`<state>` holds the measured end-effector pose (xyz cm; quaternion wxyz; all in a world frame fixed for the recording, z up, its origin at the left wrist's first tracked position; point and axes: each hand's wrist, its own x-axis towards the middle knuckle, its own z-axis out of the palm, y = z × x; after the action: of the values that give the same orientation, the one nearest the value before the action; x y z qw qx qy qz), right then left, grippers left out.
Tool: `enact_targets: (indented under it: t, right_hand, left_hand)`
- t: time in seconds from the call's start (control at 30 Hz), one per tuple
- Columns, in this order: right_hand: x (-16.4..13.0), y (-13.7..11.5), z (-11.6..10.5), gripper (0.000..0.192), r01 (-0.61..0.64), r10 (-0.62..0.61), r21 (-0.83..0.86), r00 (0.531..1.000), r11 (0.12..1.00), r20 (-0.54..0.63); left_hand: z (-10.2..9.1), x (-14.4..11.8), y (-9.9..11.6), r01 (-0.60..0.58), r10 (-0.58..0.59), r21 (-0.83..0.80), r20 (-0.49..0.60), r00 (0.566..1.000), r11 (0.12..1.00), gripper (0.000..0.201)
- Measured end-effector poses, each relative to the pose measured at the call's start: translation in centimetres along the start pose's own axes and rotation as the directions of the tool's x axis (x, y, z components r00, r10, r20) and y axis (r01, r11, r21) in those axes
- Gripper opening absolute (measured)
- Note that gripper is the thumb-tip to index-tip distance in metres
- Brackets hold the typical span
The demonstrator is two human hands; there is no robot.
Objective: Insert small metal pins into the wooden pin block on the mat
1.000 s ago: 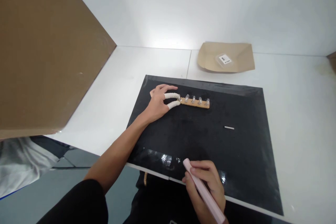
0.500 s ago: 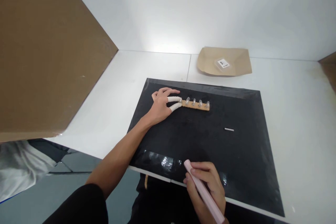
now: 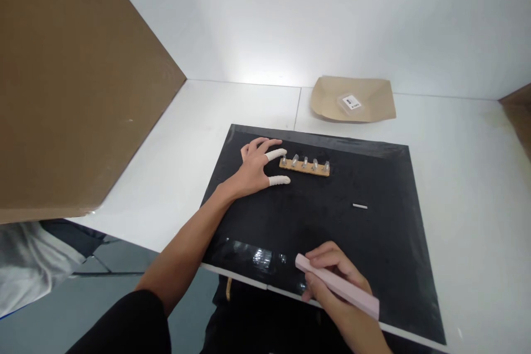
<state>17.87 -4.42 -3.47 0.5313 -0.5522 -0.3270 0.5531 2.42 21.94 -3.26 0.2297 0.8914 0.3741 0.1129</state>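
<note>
My left hand [image 3: 254, 170] is at the left end of a narrow tan strip [image 3: 307, 169]. Its thumb and forefinger, both in white finger covers, are spread apart around that end. Whether the forefinger touches the strip or a clear piece, I cannot tell. Several small clear, nail-shaped pieces [image 3: 305, 162] stand in a row on the strip. Near the front edge of the black mat [image 3: 315, 215], my right hand [image 3: 338, 274] grips a long pink bar [image 3: 342, 286] with flat sides. The bar slants, its far end pointing up and left.
On the mat's right half lies a short thin whitish rod [image 3: 360, 206]. A brown paper tray [image 3: 375, 102] at the back holds a small clear box [image 3: 349, 103] with a white label. A large brown panel [image 3: 83, 83] rises on the left. A person's grey clothing [image 3: 37, 263] shows at lower left.
My left thumb and forefinger have parted at the strip's end, uncovering the leftmost clear piece. My right hand has shifted right, and the pink bar now lies at a flatter slant.
</note>
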Motion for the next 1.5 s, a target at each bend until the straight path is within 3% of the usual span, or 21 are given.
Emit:
enact_targets:
  t: [0.13,0.23,0.3,0.43,0.6,0.67,0.73,0.9,1.37,1.5]
  right_hand:
    - [2.6,-1.6,-2.1,0.004,-0.018,0.048,-0.124,0.967,0.992,0.250]
    - [5.1,-3.3,-2.5,0.006,0.029,0.088,-0.252,0.893,0.967,0.441]
    - [6.8,-4.2,-2.3,0.008,-0.005,0.187,-0.318,0.817,0.948,0.545]
    - [9.4,-5.3,-1.2,0.015,-0.191,0.403,-0.370,0.626,0.909,0.667]
    - [10.6,-4.8,0.2,0.026,-0.358,0.508,-0.379,0.408,0.853,0.759]
    - [10.7,-4.2,0.1,0.028,-0.378,0.514,-0.382,0.360,0.843,0.779]
    - [10.7,-3.7,-0.3,0.030,-0.386,0.505,-0.371,0.345,0.845,0.791]
    - [10.6,-3.6,-1.5,0.034,-0.405,0.474,-0.322,0.364,0.856,0.802]
    - [10.8,-3.7,-0.9,0.037,-0.410,0.485,-0.334,0.354,0.849,0.799]
    - [10.8,-4.3,-0.6,0.037,-0.377,0.480,-0.343,0.375,0.861,0.793]
  left_hand:
    - [0.2,0.0,0.1,0.011,-0.011,0.001,-0.031,0.999,1.000,0.072]
    - [0.1,-0.1,-0.1,-0.016,0.013,-0.055,-0.049,0.999,0.998,0.100]
    - [0.1,-0.2,-0.2,-0.032,0.026,-0.094,-0.065,0.998,0.995,0.115]
    - [0.1,-0.4,-0.2,-0.052,0.043,-0.159,-0.059,0.997,0.986,0.137]
    - [0.1,-0.5,0.0,-0.053,0.041,-0.241,-0.054,0.998,0.969,0.144]
    - [0.2,-0.5,0.0,-0.055,0.043,-0.234,-0.055,0.998,0.971,0.142]
    - [0.2,-0.4,0.1,-0.067,0.059,-0.209,-0.043,0.997,0.976,0.141]
    - [0.1,-0.2,0.3,-0.065,0.064,-0.182,-0.017,0.998,0.981,0.141]
    - [0.2,-0.4,-0.2,-0.073,0.067,-0.156,-0.043,0.997,0.985,0.148]
    - [0.3,-0.3,-0.1,-0.055,0.045,-0.160,-0.060,0.997,0.986,0.145]
